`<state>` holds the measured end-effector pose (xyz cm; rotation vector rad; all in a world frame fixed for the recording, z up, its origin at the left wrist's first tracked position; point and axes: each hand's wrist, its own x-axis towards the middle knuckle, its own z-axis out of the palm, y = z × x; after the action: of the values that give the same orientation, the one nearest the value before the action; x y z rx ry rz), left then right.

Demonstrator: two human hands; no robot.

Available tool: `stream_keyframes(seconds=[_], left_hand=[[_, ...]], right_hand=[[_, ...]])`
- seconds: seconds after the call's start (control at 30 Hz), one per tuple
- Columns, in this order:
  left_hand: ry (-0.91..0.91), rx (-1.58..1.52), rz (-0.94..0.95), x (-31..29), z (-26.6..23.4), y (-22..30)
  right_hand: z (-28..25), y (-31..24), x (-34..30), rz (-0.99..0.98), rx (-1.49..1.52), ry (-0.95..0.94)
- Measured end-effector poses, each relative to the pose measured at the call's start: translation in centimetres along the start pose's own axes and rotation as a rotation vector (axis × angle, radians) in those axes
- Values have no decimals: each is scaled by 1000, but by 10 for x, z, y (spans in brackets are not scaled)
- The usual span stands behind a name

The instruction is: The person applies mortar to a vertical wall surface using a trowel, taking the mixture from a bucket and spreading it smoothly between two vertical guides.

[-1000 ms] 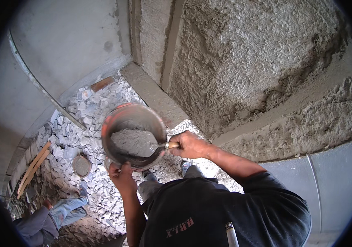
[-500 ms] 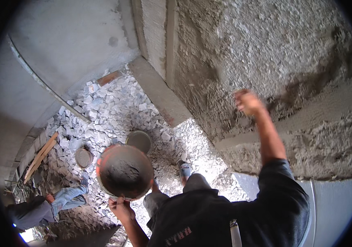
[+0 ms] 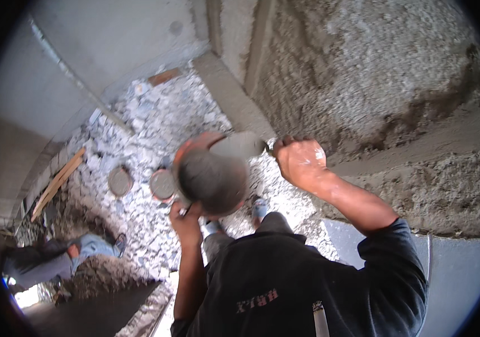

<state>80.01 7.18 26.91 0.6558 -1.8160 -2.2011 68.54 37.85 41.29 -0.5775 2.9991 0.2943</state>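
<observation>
A round bucket (image 3: 184, 150) with an orange-red side, holding grey wet mortar (image 3: 209, 178), is up in front of me. My left hand (image 3: 186, 221) grips its near left rim. A trowel (image 3: 239, 145) lies over the far right part of the bucket, its grey blade blurred. Closed around the trowel's handle, my right hand (image 3: 300, 160) is to the right of the bucket with its back turned up. Beyond that hand rises a wall (image 3: 358, 84) with rough, wet mortar on it.
Two more mortar-filled pails (image 3: 120, 181) stand on broken rubble (image 3: 139, 121). Wooden boards (image 3: 57, 182) lean at the left. Another person (image 3: 91, 247) in blue trousers is at lower left. A thin pipe (image 3: 71, 73) crosses the left wall.
My right hand has come down and left from the rough wall, bringing the trowel over the bucket. My left hand and the bucket have shifted right and upward in view.
</observation>
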Motion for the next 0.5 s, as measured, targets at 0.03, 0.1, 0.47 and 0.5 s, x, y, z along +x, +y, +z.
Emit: stream_keyframes(seconds=[0.03, 0.1, 0.47, 0.5], left_hand=[[-70, 23, -16, 6, 2, 10], [-166, 64, 46, 9, 0, 30], [-238, 157, 220, 47, -59, 66], [-240, 174, 274, 49, -62, 66]], right_hand=[[14, -20, 5, -52, -51, 203], [13, -61, 22, -28, -100, 170], [-31, -154, 34, -76, -529, 205], [-31, -164, 38, -72, -469, 162]])
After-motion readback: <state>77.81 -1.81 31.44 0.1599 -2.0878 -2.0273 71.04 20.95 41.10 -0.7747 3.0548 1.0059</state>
